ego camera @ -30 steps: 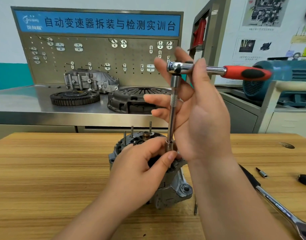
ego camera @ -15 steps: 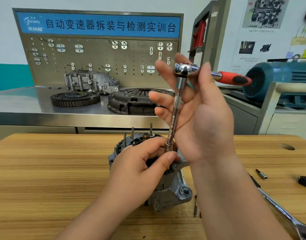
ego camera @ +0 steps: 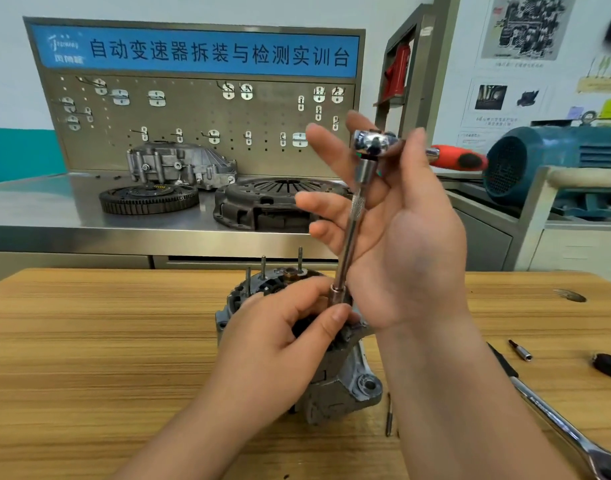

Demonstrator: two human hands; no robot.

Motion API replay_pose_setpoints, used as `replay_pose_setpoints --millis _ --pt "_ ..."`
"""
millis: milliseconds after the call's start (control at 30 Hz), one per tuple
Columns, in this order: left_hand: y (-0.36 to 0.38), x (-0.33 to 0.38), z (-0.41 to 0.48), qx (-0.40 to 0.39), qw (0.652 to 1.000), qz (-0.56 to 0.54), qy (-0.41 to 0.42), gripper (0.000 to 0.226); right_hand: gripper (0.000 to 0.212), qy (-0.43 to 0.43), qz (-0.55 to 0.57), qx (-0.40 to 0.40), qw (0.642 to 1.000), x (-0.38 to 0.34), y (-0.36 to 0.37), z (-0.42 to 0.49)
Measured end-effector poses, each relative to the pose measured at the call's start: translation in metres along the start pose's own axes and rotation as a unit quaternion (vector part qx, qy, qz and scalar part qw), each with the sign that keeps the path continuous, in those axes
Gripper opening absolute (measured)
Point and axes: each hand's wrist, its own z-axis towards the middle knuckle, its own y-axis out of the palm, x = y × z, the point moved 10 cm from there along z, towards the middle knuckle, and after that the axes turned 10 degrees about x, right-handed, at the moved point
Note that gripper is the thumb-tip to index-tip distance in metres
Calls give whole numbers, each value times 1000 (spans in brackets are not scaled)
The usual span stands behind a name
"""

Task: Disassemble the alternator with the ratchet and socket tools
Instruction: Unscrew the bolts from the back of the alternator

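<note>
Left hand (ego camera: pixel 280 341) pinches the socket (ego camera: pixel 338 295) (atop alternator (ego camera: pixel 335 393)); right hand (ego camera: pixel 411 251), fingers straight, seemingly steadies the ratchet (ego camera: pixel 371 143).

**Workshop backdrop behind the wooden surface**

On the far steel surface (ego camera: pixel 37 209), a toothed ring (ego camera: pixel 148 199) lies left of a dark clutch cover (ego camera: pixel 262 202), with a grey cast housing (ego camera: pixel 179 164) behind them. A pegboard (ego camera: pixel 193 133) with a blue sign (ego camera: pixel 200 51) stands at the back. A blue motor (ego camera: pixel 556 161) sits far right, under wall posters (ego camera: pixel 525 26). The near wooden surface (ego camera: pixel 89 341) shows striped grain.
</note>
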Motion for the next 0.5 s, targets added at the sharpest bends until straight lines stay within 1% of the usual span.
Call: replay_pose_setpoints --millis 67,133,200,233,333,433,500 --pt "-1 0 1 5 1000 9 -1 27 36 -23 -13 3 1000 -3 1 -1" --pt "-4 -3 2 22 1000 -4 -16 20 25 -73 -38 -2 997 -11 4 -4" --pt "-6 -4 2 30 999 -9 -28 20 24 -107 -52 -14 993 -17 8 -6" --pt "-6 -4 2 31 999 -6 -29 22 24 -110 -49 -18 993 -17 9 -6" --pt "-7 -4 2 34 999 -6 -25 26 23 -73 -7 -15 997 -11 6 -3" --pt "-4 -1 1 17 1000 -3 -9 26 36 -7 23 6 1000 -1 -2 1" --pt "-1 0 0 5 1000 -3 -6 27 41 14 22 18 1000 2 -6 3"
